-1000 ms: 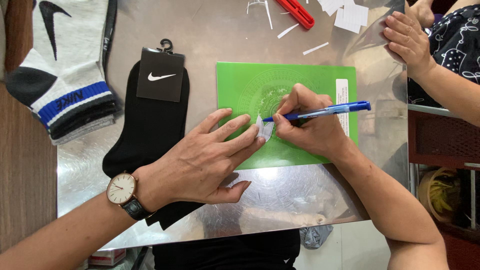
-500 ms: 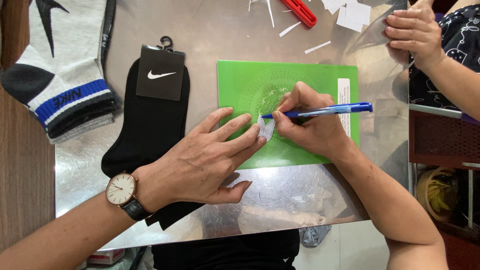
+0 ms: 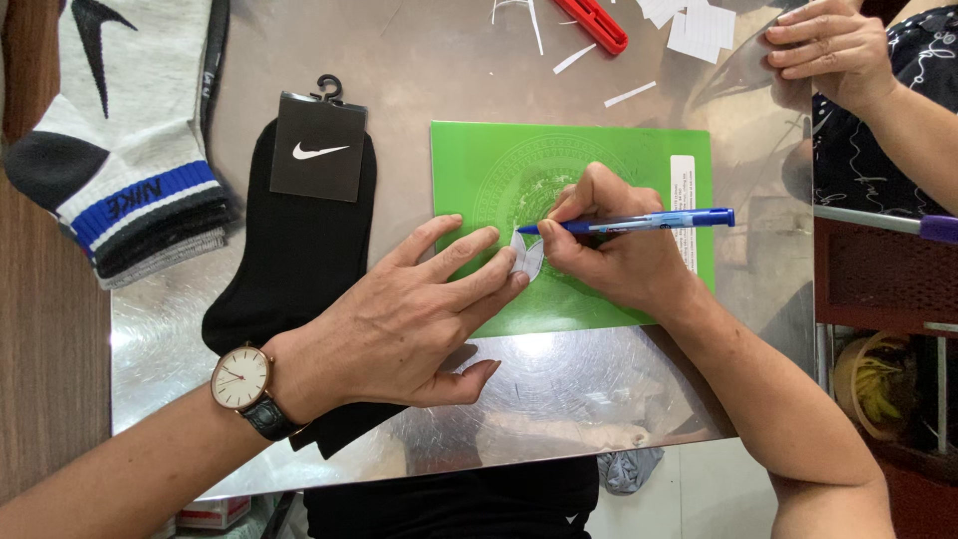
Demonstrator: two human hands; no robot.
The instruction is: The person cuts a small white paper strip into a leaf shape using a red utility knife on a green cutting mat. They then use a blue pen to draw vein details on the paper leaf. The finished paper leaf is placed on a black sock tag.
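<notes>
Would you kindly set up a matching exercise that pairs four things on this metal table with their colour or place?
Things:
1. pen
2. cutting mat
3. paper scrap
4. black socks

Descriptions:
A. green, lying flat on the table
B. blue, held in the right hand
C. partly under the left hand and wrist
D. small and white, pinned by the left fingertips

Pairs: 1-B, 2-A, 3-D, 4-C

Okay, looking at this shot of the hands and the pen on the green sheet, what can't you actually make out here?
- Small white slip, head view: mostly covered by the left hand and right hand; any marks are too small.
- Pen tip: hidden at the fingers.
- Black socks: lower part under the left hand and wrist.
- Striped socks: cut off by the top and left edges.
- Other person's hand: cut off at the top edge.
</notes>
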